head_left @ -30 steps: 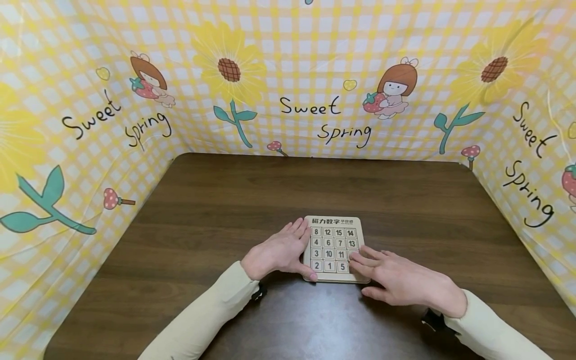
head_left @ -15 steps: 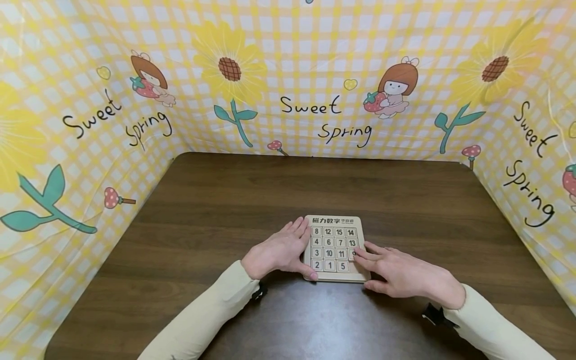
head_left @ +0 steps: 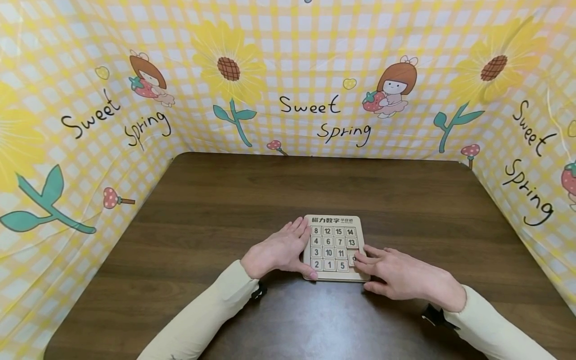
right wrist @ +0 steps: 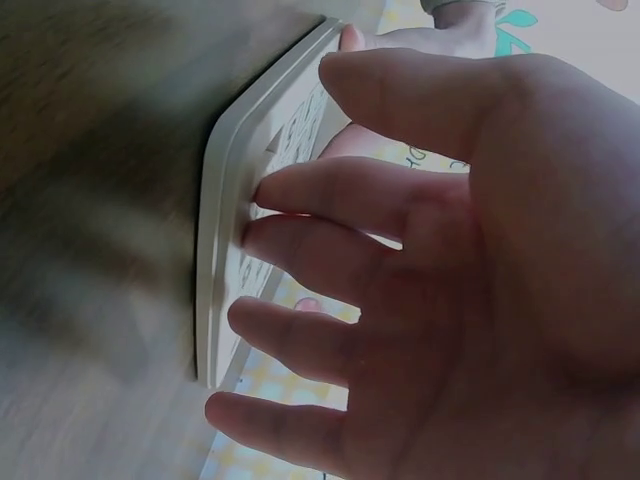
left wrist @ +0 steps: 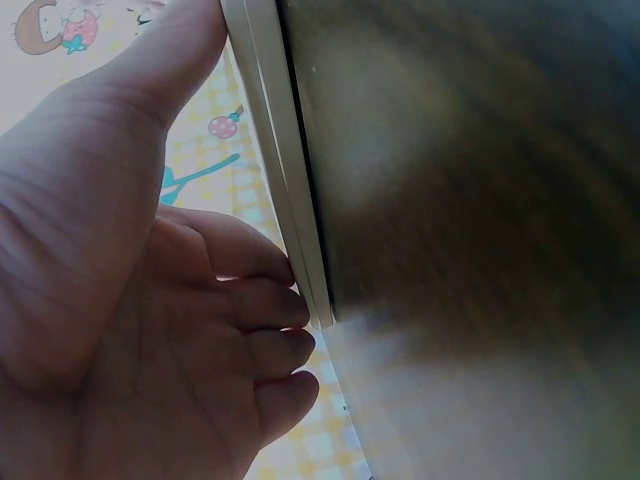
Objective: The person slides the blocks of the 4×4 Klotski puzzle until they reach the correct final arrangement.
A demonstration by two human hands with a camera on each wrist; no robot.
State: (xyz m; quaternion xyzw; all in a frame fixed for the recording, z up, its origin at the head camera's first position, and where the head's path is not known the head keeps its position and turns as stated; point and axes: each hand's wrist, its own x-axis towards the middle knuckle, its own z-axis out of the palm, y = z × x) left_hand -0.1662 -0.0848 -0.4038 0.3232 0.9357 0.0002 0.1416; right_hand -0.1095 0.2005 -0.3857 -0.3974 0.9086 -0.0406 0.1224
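A square number sliding puzzle [head_left: 335,276] in pale wood lies flat on the table, its numbered tiles in rows under a printed heading. My left hand [head_left: 280,251] rests along its left side, fingers straight at the edge and thumb at the near left corner. In the left wrist view the fingertips [left wrist: 290,400] meet the frame's side. My right hand [head_left: 398,272] reaches in from the right, with extended fingertips on the partly covered 9 tile [head_left: 352,259] in the right column. That tile sits between the third and bottom rows. The right wrist view shows two fingertips [right wrist: 275,188] touching the puzzle's face.
The brown wood-grain table [head_left: 252,185] extends around the puzzle on every side. A yellow checked cloth [head_left: 310,60] with flowers and lettering walls off the back and both sides. Dark wrist straps [head_left: 435,316] sit at the sleeve ends.
The right fingers draw back to the right, baring part of the 9 tile, which then slides from the third row toward the near right corner. The left hand stays in place.
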